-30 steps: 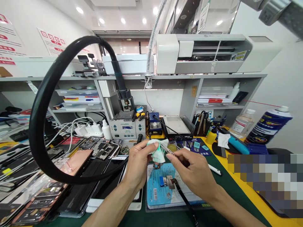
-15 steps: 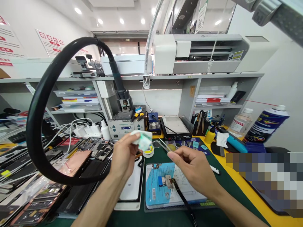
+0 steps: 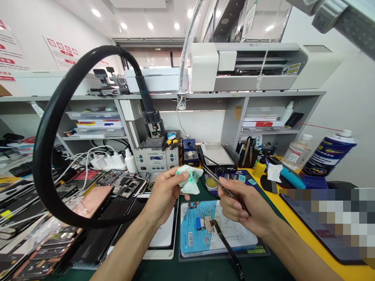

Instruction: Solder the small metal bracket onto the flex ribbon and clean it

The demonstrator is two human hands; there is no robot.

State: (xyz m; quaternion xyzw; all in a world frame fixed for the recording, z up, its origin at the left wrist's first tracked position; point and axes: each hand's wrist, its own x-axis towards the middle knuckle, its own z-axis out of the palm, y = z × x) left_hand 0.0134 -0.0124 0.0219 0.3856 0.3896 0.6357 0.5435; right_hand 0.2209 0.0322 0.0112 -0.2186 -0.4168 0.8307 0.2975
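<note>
The left hand (image 3: 164,194) pinches a green-stained white wipe (image 3: 191,183) above the surface (image 3: 286,210), toward its back edge. The right hand (image 3: 249,201) grips metal tweezers (image 3: 225,189), tips just beside the wipe. Lower lies a blue-and-white package (image 3: 187,223).

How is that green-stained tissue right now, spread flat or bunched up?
Bunched up: the tissue is pinched in the left hand, gathered near its middle, with creased ends flaring out.
</note>
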